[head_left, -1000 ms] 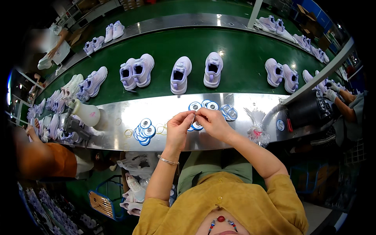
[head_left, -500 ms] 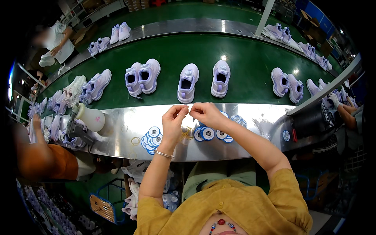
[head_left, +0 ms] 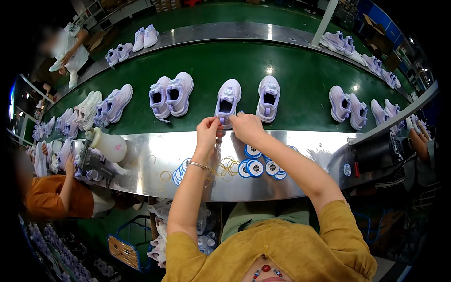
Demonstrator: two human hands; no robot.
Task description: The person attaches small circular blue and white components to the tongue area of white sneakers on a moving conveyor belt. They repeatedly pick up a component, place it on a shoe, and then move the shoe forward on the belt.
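Observation:
A pale lilac sneaker sits on the green belt with its heel toward me. At its heel my left hand is closed, thumb and fingers pinched together. My right hand reaches the same heel from the right, fingers curled in. What either pinches is too small to make out. The matching sneaker stands just right, apart from my hands. Below my hands, yellowish elastic loops lie on the metal ledge. Round blue-and-white tags lie beside them, and more tags are partly behind my left forearm.
More sneakers stand on the belt to both sides. A whitish container is on the ledge at left, near a co-worker in an orange top. A bundle of clear strands lies at right. A slanting metal rail crosses there.
Both hands have moved forward from above the ledge to the heel of the nearer sneaker. The elastic loops show more fully now. The co-worker at left has shifted their arms.

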